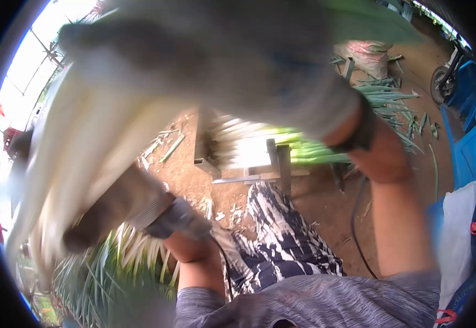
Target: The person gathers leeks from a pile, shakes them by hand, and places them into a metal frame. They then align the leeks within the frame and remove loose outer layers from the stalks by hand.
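Note:
A large bundle of long green onions (85, 131) is held up close to the camera, its white stalks hanging down at the left. Blurred green leaves (374, 22) show at the upper right. My right hand (221, 65), in a grey glove and smeared by motion, grips the bundle across the top of the view. Below, my left hand (120, 205), also gloved, is closed against the underside of the white stalks; its fingertips are partly hidden. Behind the arms, more green onions (238, 136) lie across a metal stand (284, 169).
A heap of green onions (112, 268) lies at lower left. Cut leaves (385, 101) litter the dirt floor beside a stuffed sack (366, 57). Blue plastic chairs (470, 153), a white sack (459, 218) and a motorbike wheel (440, 85) stand right. A dark cable (355, 229) hangs near my leg.

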